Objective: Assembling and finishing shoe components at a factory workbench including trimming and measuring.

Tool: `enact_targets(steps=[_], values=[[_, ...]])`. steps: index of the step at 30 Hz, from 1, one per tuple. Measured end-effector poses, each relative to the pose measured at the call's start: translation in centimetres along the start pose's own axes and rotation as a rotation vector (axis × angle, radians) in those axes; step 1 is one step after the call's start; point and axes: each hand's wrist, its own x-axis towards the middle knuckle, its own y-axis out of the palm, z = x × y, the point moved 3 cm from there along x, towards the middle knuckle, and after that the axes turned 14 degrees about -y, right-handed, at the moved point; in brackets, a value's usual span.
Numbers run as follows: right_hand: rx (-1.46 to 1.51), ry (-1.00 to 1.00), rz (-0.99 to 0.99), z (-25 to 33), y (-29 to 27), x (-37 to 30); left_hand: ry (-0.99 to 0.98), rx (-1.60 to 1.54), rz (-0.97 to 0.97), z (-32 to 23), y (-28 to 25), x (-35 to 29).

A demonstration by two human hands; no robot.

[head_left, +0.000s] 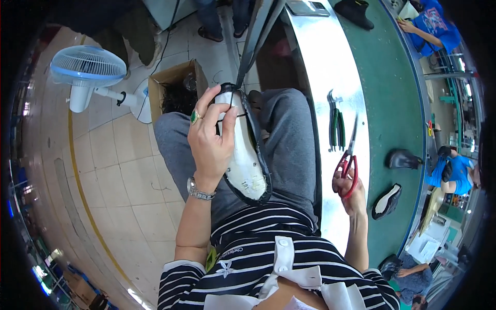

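A black shoe upper (264,175) with a pale white bottom (243,155) rests sole side up over my lap. Its top end touches an upright dark metal bar (250,49). My left hand (211,137), with a green-stoned ring and a watch, is closed on the upper part of the shoe. A thin black strip crosses the white bottom beside its fingertips. Over the shiny metal bench (336,62) at my right, my right hand (351,194) has its fingers in the loops of red-handled scissors (349,168). The blades point away from me.
Pincers with dark green handles (337,126) lie on the bench. Black shoes (387,201) stand on the green belt (382,98) beyond it. A cardboard box (178,85) of black scraps and a fan (88,67) are at far left. Other people sit across the belt.
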Motion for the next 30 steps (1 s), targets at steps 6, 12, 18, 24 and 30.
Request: enact_targets(steps=[6, 12, 18, 24, 30], values=[[0.103, 0.345, 0.815, 4.0, 10.9, -3.5, -0.091, -0.065, -0.104, 0.6, 0.0, -1.7], [0.08, 0.343, 0.783, 3.8, 15.0, -3.1, -0.011, -0.114, -0.178, 0.7, 0.4, -1.9], [-0.236, 0.198, 0.774, 2.2, 15.2, -2.1, -0.065, -0.071, -0.124, 0.4, 0.0, -2.0], [-0.403, -0.202, 0.597, 2.6, 12.5, -3.6, 0.033, -0.047, -0.272, 1.2, 0.1, -2.6], [-0.806, -0.42, -0.098, -1.3, 0.7, 0.6, 0.283, -0.168, -0.443, -1.4, -2.7, -1.6]])
